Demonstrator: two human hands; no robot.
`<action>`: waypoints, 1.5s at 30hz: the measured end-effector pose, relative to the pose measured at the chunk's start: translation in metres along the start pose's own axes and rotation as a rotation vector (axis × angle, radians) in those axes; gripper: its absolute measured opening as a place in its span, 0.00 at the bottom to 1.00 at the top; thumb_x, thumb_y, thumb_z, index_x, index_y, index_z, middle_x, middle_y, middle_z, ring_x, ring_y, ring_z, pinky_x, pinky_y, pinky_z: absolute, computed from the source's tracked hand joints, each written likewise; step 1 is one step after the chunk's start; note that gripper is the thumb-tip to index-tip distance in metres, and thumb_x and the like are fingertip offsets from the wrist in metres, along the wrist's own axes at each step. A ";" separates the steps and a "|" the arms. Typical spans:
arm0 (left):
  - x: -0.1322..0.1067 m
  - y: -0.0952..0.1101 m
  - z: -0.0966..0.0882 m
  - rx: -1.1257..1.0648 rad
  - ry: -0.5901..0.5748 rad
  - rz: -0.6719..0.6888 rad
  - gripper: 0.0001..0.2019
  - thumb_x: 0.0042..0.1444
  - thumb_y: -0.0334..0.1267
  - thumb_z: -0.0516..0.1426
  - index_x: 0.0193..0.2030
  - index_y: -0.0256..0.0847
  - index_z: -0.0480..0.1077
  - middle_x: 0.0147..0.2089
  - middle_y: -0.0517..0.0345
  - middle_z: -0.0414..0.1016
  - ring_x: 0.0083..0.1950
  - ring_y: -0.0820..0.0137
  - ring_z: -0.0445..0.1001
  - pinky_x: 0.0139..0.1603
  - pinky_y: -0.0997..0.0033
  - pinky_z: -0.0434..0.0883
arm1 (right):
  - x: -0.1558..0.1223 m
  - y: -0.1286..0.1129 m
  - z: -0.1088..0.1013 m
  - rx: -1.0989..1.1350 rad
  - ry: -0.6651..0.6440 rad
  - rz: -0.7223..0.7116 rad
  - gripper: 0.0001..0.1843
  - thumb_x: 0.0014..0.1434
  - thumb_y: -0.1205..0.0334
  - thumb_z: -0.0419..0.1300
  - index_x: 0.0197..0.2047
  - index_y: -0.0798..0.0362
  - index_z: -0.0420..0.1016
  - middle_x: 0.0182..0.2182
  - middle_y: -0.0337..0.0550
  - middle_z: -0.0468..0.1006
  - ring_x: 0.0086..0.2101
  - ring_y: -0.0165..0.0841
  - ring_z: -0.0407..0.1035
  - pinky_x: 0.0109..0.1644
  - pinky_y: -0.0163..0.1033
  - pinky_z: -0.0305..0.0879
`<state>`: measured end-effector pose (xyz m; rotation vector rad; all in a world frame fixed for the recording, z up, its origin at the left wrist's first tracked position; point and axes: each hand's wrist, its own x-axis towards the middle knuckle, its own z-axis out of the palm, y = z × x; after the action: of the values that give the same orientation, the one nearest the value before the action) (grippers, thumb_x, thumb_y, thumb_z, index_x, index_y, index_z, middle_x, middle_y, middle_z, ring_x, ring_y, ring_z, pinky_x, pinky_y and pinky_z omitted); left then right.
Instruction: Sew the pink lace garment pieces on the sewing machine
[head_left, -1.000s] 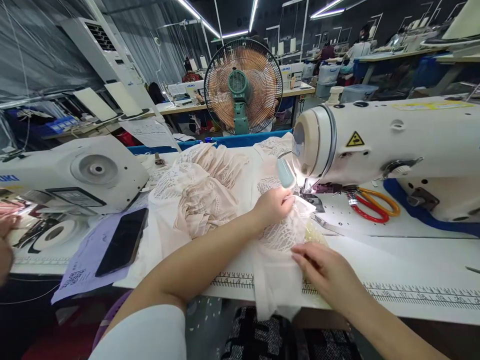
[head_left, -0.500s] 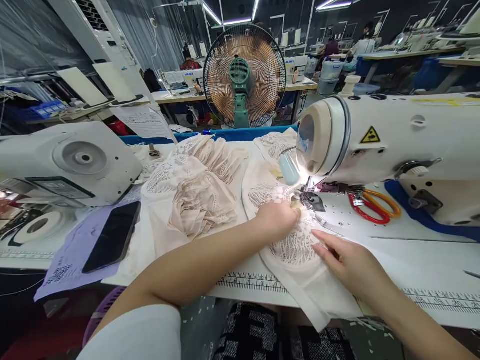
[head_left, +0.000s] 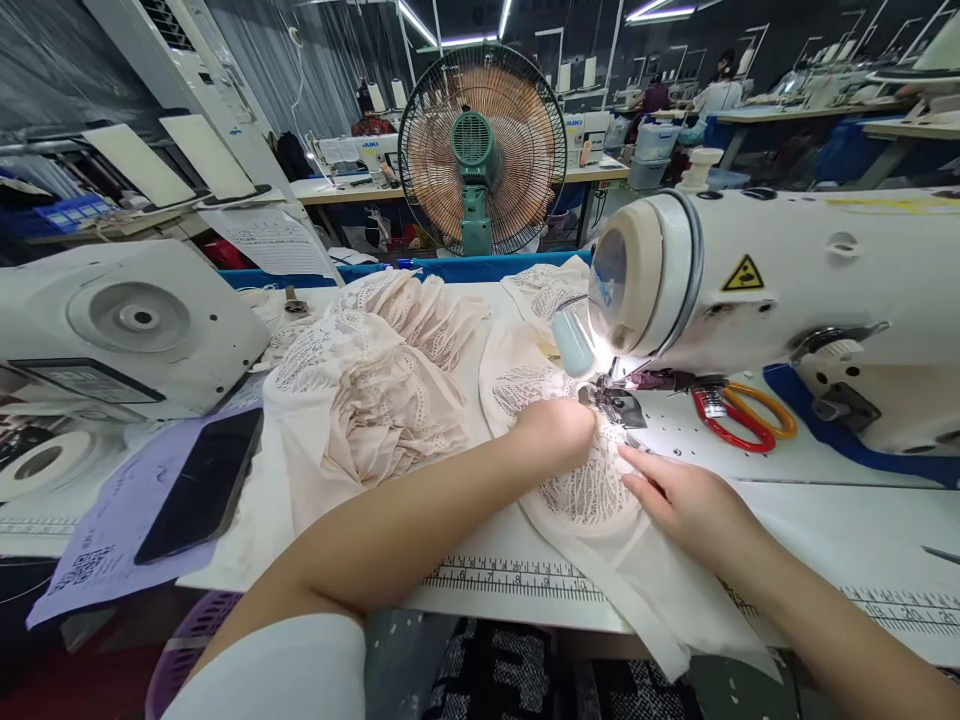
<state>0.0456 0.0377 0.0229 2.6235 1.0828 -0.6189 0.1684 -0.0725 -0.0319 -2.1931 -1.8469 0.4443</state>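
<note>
A cream lace bra (head_left: 589,490) lies under the needle area of the white sewing machine (head_left: 780,285), its plain end hanging over the table's front edge. My left hand (head_left: 559,435) is closed on the lace just left of the presser foot (head_left: 615,402); its fingertips are mostly hidden. My right hand (head_left: 697,510) holds the right edge of the same piece between thumb and forefinger, slightly nearer to me. The machine's lamp brightens the lace around the foot. To the left is a heap of similar cream lace pieces (head_left: 397,400).
Red-handled scissors (head_left: 731,425) and an orange handle (head_left: 765,410) lie under the machine arm. A black phone (head_left: 202,485) rests on a purple paper (head_left: 112,530) at left, beside a second machine (head_left: 135,320). A large fan (head_left: 480,150) stands behind the table; several people sit farther back.
The view has shifted slightly to the right. The bra's hanging end has moved a little to the right, and both hands stay on the lace near the presser foot.
</note>
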 end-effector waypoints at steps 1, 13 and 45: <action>0.000 0.000 -0.001 -0.001 -0.002 0.003 0.24 0.52 0.29 0.53 0.57 0.40 0.63 0.48 0.47 0.71 0.42 0.59 0.73 0.36 0.66 0.71 | 0.000 -0.001 -0.001 0.003 -0.022 0.019 0.22 0.62 0.62 0.47 0.56 0.55 0.68 0.50 0.46 0.73 0.48 0.44 0.68 0.44 0.45 0.70; 0.018 -0.013 0.002 -0.017 0.105 0.040 0.18 0.54 0.31 0.50 0.51 0.45 0.68 0.50 0.56 0.72 0.47 0.61 0.71 0.41 0.64 0.71 | 0.011 -0.008 -0.005 -0.202 -0.027 0.033 0.20 0.63 0.62 0.47 0.55 0.50 0.69 0.44 0.44 0.77 0.42 0.42 0.71 0.37 0.42 0.66; 0.002 -0.075 -0.002 -0.075 0.065 0.053 0.51 0.38 0.62 0.61 0.67 0.53 0.43 0.70 0.52 0.19 0.68 0.43 0.37 0.62 0.41 0.51 | 0.019 -0.002 -0.020 -0.313 -0.210 -0.046 0.27 0.57 0.67 0.50 0.60 0.43 0.62 0.26 0.41 0.78 0.28 0.40 0.70 0.23 0.36 0.48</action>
<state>-0.0061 0.0918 0.0199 2.6149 1.0299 -0.4751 0.1768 -0.0535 -0.0135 -2.3720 -2.2051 0.4137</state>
